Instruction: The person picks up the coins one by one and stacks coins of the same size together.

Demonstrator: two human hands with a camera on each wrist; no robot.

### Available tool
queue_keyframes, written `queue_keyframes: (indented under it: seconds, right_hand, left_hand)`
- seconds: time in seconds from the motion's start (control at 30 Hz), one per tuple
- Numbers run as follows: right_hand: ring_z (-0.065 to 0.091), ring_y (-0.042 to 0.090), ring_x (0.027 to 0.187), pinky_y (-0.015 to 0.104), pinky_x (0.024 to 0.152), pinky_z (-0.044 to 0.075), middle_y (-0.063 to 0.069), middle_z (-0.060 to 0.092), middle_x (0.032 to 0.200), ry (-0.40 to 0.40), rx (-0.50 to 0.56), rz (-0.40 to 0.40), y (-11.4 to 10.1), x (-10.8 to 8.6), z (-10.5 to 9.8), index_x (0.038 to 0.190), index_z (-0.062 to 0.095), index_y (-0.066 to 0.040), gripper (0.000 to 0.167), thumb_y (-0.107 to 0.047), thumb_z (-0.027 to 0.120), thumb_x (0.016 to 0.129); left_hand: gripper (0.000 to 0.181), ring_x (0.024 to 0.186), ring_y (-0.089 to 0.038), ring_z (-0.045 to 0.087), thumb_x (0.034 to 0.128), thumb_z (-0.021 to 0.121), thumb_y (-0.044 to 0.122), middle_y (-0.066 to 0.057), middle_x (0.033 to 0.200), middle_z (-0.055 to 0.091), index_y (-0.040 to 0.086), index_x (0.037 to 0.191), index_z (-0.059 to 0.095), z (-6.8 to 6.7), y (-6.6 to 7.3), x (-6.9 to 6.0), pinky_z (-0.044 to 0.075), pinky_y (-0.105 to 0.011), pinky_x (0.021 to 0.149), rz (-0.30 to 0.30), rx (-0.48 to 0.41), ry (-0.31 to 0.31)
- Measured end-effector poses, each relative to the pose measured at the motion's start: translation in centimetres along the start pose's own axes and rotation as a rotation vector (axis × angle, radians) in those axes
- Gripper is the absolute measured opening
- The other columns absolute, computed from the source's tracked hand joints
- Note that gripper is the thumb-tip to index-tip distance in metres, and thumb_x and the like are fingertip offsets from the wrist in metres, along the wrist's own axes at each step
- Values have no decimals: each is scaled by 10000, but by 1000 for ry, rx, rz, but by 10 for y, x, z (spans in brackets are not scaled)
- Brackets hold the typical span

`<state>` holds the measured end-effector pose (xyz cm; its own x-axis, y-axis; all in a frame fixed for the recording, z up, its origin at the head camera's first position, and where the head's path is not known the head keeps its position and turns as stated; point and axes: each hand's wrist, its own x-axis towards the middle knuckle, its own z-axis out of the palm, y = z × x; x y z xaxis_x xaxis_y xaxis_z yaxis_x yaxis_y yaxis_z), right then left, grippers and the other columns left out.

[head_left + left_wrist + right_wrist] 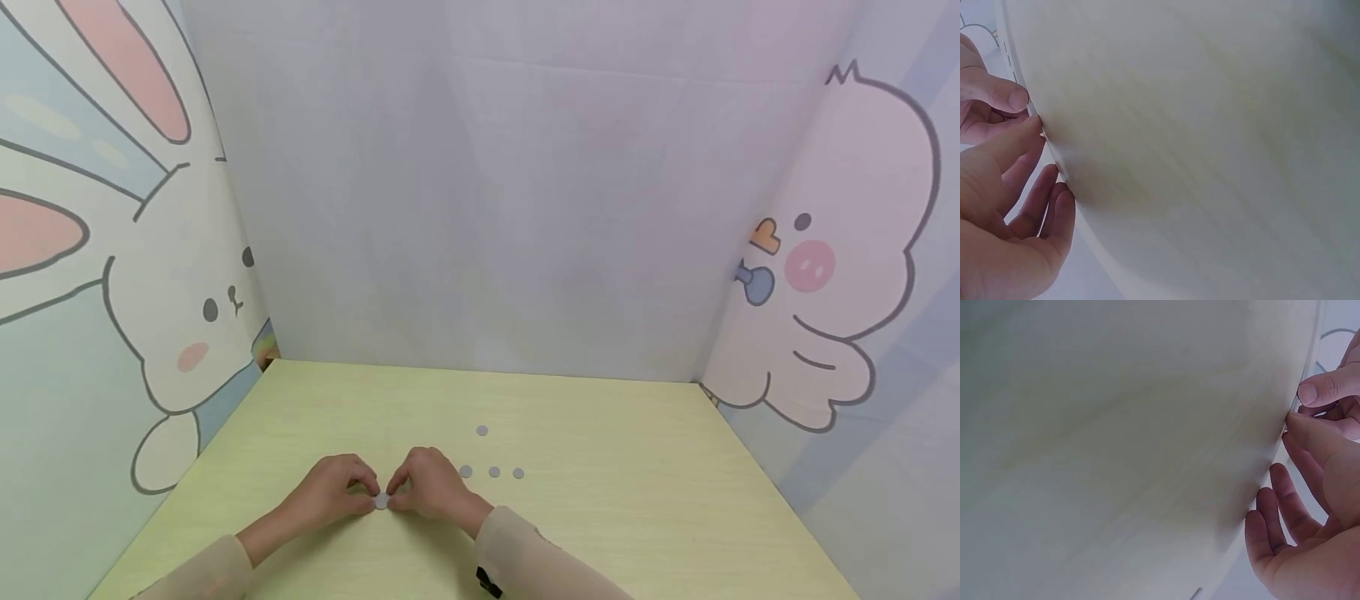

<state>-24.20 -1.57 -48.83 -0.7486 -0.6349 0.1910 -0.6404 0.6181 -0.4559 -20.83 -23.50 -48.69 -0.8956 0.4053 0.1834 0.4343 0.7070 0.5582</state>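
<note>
Low on the left half of the table lies a small flat grey disc (382,501), perhaps a coin, though its face is too small to make out. My left hand (335,490) pinches it at the left edge with thumb and forefinger. From the other side, my right hand (431,486) grips the right edge in the same way. Both wrist views show the fingertips of the left hand (1013,244) and the right hand (1310,544) close to the tabletop, almost meeting; the disc there is seen nearly edge-on.
Just right of the right hand, three similar grey discs (494,472) lie in a row. Another disc (482,431) sits farther back. The pale yellow table (637,492) ends at a grey-white cloth (480,208), with cartoon-printed sheets at both sides.
</note>
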Motion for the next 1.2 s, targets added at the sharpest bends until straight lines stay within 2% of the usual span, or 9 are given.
queue_keyframes:
  seconds: [0.17,0.37,0.7,1.2]
  right_hand:
    - [588,21,840,166,808,430,-165,755,847,5,-23,-6,1,2,1,849,874,-220,60,-209,931,832]
    - [592,16,840,173,826,437,-168,759,847,8,-42,-2,4,7,5,842,873,-232,57,-230,930,835]
    - [574,1,835,172,813,440,-185,740,841,-2,-49,24,10,15,12,834,871,-250,73,-248,942,819]
    - [579,3,851,172,811,439,-190,741,848,-6,-45,31,11,15,13,846,871,-251,88,-256,951,808]
  left_hand:
    - [151,925,-99,676,825,910,166,138,976,722,243,863,786,1,-3,2,550,-297,811,-12,-5,-1]
    - [147,911,-118,682,827,911,169,127,969,724,231,878,788,1,-9,6,544,-297,792,18,-11,-2]
    - [156,930,-95,672,828,907,175,140,972,718,265,860,783,5,-22,11,543,-295,809,-4,4,-6]
    - [149,933,-113,672,835,899,181,146,960,712,264,883,785,4,-23,10,542,-302,825,-2,-11,-13]
